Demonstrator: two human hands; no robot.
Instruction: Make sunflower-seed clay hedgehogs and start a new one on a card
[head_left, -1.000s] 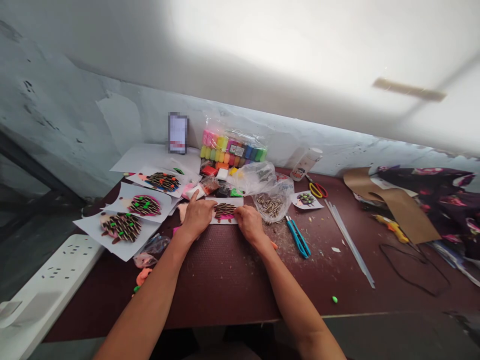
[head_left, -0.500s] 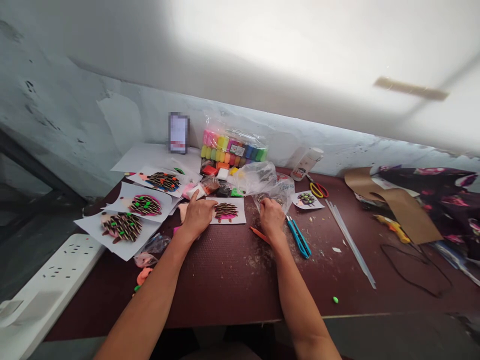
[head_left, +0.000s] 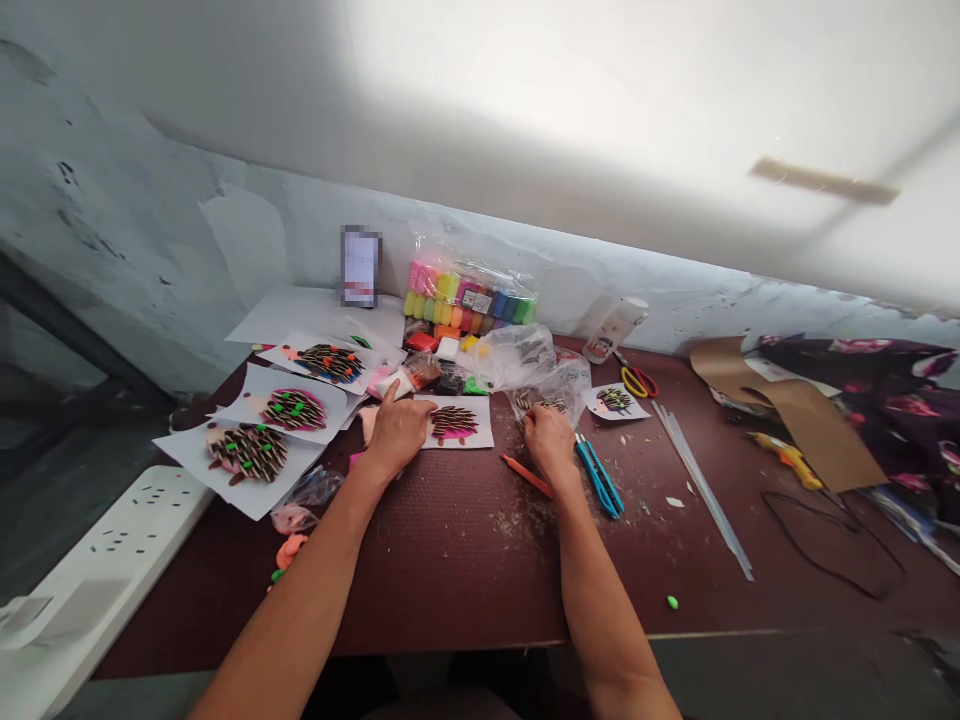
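My left hand (head_left: 399, 436) lies over the left edge of a white card (head_left: 484, 425), its fingers spread and stretched. That card carries a hedgehog picture (head_left: 454, 421) with dark, pale-edged spines over a pink clay body; its left end is under my fingers. My right hand (head_left: 549, 440) is at the front of a clear plastic bag (head_left: 571, 385) of small dark striped pieces (head_left: 541, 401). Its fingers are curled together, and their tips are hidden. Close by lie an orange pen-like tool (head_left: 527, 475) and a blue utility knife (head_left: 599, 476).
Finished-looking hedgehog cards (head_left: 247, 456) overlap at the left beside a white power strip (head_left: 127, 560). Colourful clay packs (head_left: 472, 300) and a phone (head_left: 361, 266) stand at the back. Scissors (head_left: 637, 380), glue sticks (head_left: 701, 490) and a yellow glue gun (head_left: 791, 460) lie right.
My right hand has shifted slightly towards me and to the right, showing more of the striped pieces in the bag. My left hand stays on the card.
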